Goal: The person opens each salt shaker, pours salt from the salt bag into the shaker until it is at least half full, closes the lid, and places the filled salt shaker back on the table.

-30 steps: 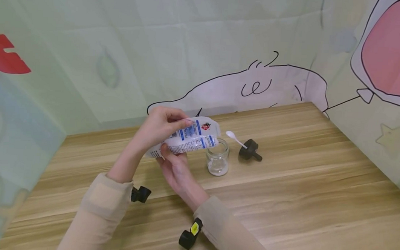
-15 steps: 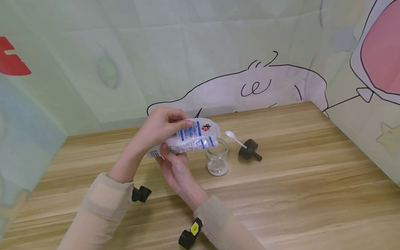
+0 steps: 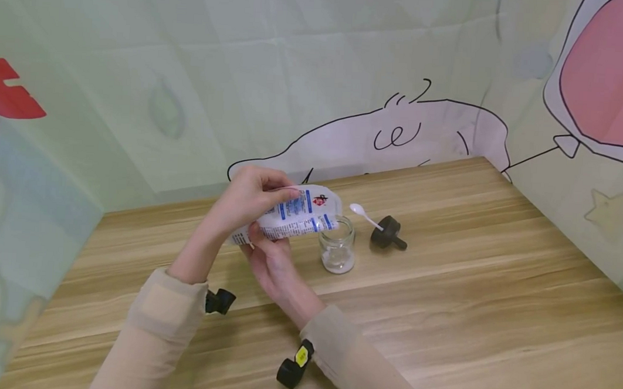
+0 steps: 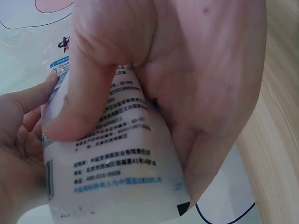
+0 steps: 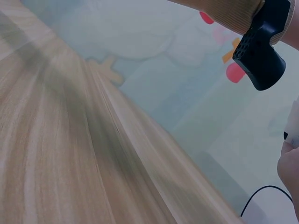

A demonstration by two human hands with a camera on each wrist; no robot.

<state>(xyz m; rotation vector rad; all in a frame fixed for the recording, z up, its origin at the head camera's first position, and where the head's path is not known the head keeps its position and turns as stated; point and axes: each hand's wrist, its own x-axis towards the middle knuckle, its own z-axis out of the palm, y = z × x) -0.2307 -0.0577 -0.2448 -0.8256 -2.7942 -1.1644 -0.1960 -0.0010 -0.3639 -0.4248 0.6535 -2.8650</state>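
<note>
A white salt bag with blue and black print is held on its side in both hands, its right end tilted down over the mouth of a small glass jar. My left hand grips the bag from above, thumb on the printed face; the left wrist view shows that thumb across the bag. From below, my right hand holds the bag's lower side with its thumb in front. White grains lie at the jar's bottom. Whether anything flows from the bag is too small to tell.
Right of the jar, a black lid with a stubby handle lies on the wooden table, and a white spoon leans on it. A printed cloth backdrop stands behind the table. Black cameras sit on both wrists.
</note>
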